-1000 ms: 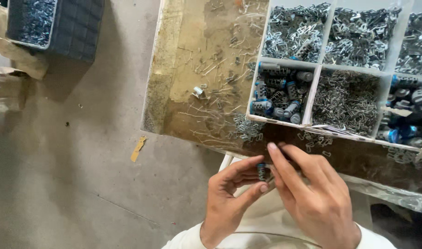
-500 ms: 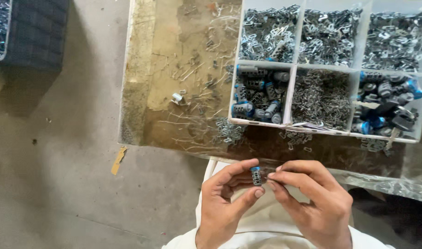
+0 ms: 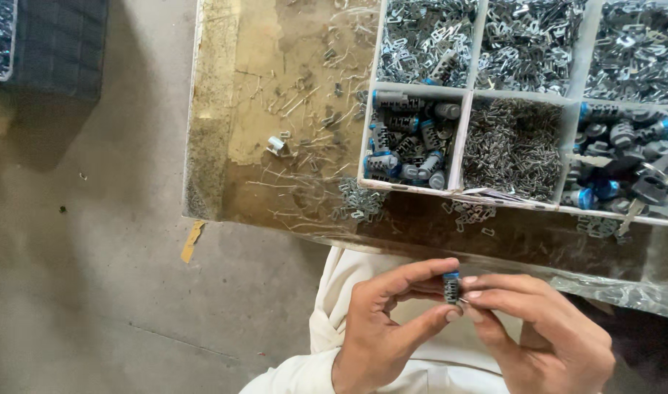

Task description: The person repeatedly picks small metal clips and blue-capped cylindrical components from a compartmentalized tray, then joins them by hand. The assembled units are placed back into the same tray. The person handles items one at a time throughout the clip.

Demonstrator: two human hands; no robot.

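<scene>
My left hand (image 3: 381, 332) pinches a small grey metal cylinder with a blue end (image 3: 451, 287) between thumb and forefinger, above my lap in front of the table. My right hand (image 3: 542, 332) meets it from the right, fingertips touching the cylinder's side. Straight beyond the hands, a white divided tray (image 3: 461, 138) sits on the worn table (image 3: 276, 131). One compartment holds several like cylinders (image 3: 407, 142), and the one beside it holds fine metal wire clips (image 3: 513, 146).
Upper tray compartments hold small bent metal pieces (image 3: 429, 40). Another compartment with blue-ended parts (image 3: 622, 153) lies at the right. Loose clips litter the table, with one stray metal part (image 3: 276, 144). A dark crate (image 3: 49, 44) stands on the concrete floor at upper left.
The view has shifted so the table and tray sit further left. Both hands stay together on the small cylinder, fingers slightly adjusted around it.
</scene>
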